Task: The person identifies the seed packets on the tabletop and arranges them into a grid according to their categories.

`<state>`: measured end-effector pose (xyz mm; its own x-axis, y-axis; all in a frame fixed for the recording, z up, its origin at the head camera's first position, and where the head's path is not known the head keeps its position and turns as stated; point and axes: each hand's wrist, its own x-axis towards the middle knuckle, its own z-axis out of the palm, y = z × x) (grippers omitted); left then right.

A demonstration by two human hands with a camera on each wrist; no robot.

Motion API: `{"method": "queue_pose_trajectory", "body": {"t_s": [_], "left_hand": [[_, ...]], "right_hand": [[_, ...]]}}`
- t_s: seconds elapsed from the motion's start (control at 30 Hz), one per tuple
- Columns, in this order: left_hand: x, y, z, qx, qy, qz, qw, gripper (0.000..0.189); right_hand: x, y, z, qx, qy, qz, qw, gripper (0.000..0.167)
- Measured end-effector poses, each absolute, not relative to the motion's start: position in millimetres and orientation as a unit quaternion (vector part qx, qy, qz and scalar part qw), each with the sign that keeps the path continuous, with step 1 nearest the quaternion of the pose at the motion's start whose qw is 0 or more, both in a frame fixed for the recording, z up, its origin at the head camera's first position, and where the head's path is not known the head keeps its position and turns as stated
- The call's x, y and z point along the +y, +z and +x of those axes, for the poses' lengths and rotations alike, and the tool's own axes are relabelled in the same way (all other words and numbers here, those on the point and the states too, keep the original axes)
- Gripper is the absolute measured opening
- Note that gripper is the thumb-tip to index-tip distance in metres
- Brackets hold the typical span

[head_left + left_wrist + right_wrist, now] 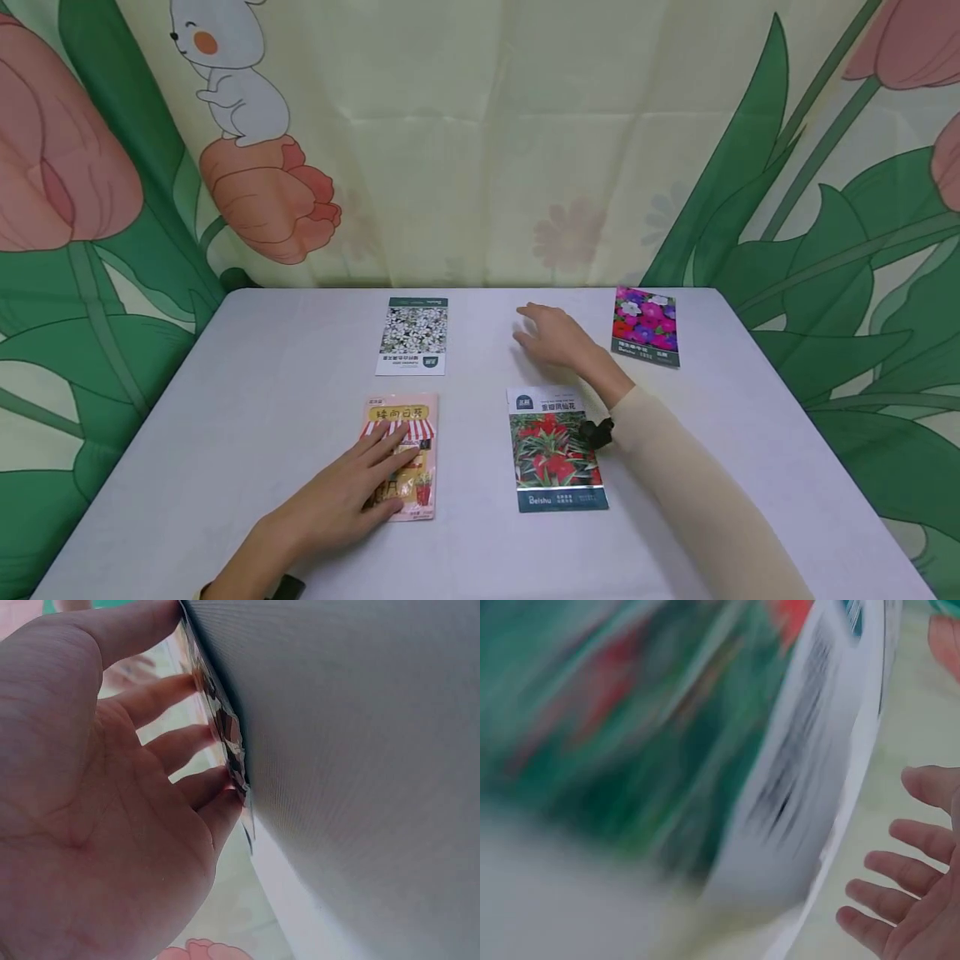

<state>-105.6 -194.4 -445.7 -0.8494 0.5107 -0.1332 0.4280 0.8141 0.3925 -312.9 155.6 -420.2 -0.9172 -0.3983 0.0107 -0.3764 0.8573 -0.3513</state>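
Note:
My left hand (341, 496) lies with straight, spread fingers on a pink seed packet (423, 467) at the front left; the left wrist view shows the fingertips touching the packet (225, 731) from above. My right hand (557, 337) is held over the back middle of the table, fingers extended and holding nothing. Under its wrist lies a seed packet with red flowers (551, 450), blurred in the right wrist view. A white-flower seed packet (412, 333) is at the back left, its print upside down. At the back right a seed packet with pink and purple flowers (647, 321) lies slightly turned.
All the packets lie on a table with a white cover (247, 433). Right behind its far edge hangs a curtain (465, 167) printed with tulips, leaves and a white animal. The right forearm in a beige sleeve (697, 492) crosses the table's right side.

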Motion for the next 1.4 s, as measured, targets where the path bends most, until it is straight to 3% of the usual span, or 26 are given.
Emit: {"method": "queue_pose_trajectory", "body": {"t_s": [0.53,0.73,1.4], "left_hand": [[-195,-447,-107,0.946,0.174,0.250,0.112,0.067],[-196,-449,-108,0.945,0.170,0.260,0.102,0.067],[-194,-447,-106,0.944,0.175,0.260,0.101,0.066]], "right_hand": [[297,-421,-305,0.981,-0.165,-0.071,0.067,0.065],[331,-429,-306,0.985,-0.140,-0.067,0.079,0.068],[340,-439,-305,0.983,-0.139,-0.086,0.083,0.064]]}}
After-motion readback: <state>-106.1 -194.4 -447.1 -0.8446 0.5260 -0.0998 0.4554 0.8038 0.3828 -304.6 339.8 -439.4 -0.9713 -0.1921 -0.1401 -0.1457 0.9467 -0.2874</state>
